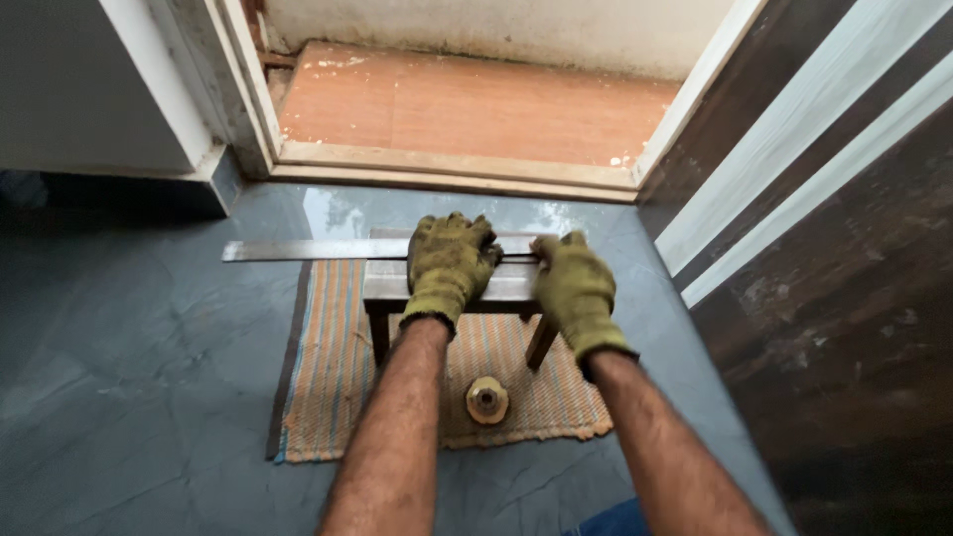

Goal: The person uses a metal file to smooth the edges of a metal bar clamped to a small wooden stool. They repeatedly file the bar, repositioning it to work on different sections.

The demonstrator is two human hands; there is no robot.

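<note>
Both hands gloved, working w/ a long flat metal strip lying across a small wooden stool. Left hand is pressing flat on top, fingers curling over the strip's far edge, grasping strip and stool top together. Right hand is sitting just right of it, fingertips pinching the strip's end. The strip is running well out to the left of the left hand, unsupported past the stool.

Handling, judging by look: the strip is prob. steel, so stiff, fairly heavy for its width, smooth and apt to slide on wood; edges may be sharp, so gloves are helping. The overhanging end is likely wanting to tip, so the best hold is over the stool, pressing down.

The stool is standing on a striped woven mat on a glossy grey floor. Below the hands, between the forearms, a small round brass-coloured fitting is lying on the mat. Beyond the hands: a doorway threshold w/ a reddish floor; to the right, a dark wall.
</note>
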